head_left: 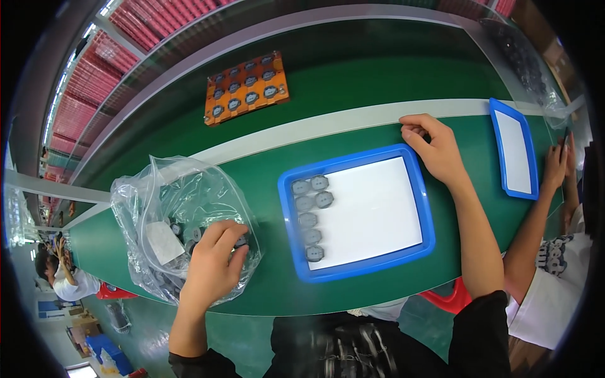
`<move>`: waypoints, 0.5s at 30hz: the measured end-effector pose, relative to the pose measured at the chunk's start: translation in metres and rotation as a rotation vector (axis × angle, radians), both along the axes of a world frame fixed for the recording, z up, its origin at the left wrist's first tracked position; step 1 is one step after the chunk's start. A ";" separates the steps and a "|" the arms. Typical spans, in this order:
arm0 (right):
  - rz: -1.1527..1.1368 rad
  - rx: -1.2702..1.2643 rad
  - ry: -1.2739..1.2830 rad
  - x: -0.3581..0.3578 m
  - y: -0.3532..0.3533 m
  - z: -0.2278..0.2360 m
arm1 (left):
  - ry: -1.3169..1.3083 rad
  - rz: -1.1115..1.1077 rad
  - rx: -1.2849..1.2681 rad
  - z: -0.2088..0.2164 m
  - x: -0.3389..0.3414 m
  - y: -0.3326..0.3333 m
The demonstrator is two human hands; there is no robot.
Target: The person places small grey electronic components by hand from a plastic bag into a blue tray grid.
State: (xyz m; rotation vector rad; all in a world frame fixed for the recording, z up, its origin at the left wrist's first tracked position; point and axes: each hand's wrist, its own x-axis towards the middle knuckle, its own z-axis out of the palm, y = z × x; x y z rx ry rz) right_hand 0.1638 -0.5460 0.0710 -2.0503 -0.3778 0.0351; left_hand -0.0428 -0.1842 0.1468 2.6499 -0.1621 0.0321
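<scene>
My left hand (214, 258) reaches over an open clear plastic bag (135, 242). Its thumb and forefinger close around a small dark grey octagonal part (242, 240). More grey parts (176, 229) and a white paper slip (165, 242) lie in the bag. To the right is a blue tray (430, 223) lined with white paper (372, 211). Along its left side several grey parts (312, 236) sit in a column, with a second short column beside the upper ones. My right hand (435, 145) rests by the tray's far right corner, fingers loosely curled in, nothing visible in them.
Behind a pale raised strip (328, 121), an orange fixture block (246, 88) holds rows of grey parts. Another blue tray (534, 170) stands at the right, near a co-worker's arm (535, 208). A clear bag (548, 94) lies at the far right. Another person (66, 280) is at the far left.
</scene>
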 end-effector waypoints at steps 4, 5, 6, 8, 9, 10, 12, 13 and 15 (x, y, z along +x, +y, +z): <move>0.009 -0.018 -0.017 0.001 -0.008 0.002 | -0.132 -0.065 -0.082 0.009 0.013 -0.042; 0.009 -0.017 -0.012 0.001 -0.010 0.003 | -0.112 -0.079 -0.105 0.005 0.015 -0.044; 0.008 -0.016 -0.015 0.001 -0.013 0.004 | -0.115 -0.081 -0.104 0.002 0.017 -0.045; 0.004 0.017 -0.014 0.002 -0.020 0.002 | -0.113 0.025 -0.026 -0.004 0.019 -0.042; -0.003 0.017 -0.015 0.002 -0.023 0.003 | -0.113 0.018 -0.026 -0.010 0.019 -0.035; 0.010 0.003 -0.020 0.002 -0.022 0.005 | -0.061 0.052 0.066 -0.014 0.014 -0.024; 0.028 -0.004 -0.023 0.003 -0.024 0.006 | -0.007 0.091 0.165 -0.012 0.007 -0.013; 0.023 -0.008 -0.027 0.004 -0.028 0.005 | -0.030 0.092 0.222 -0.010 0.006 -0.012; 0.023 -0.005 -0.029 0.006 -0.034 0.004 | -0.081 0.094 0.324 -0.004 0.007 -0.007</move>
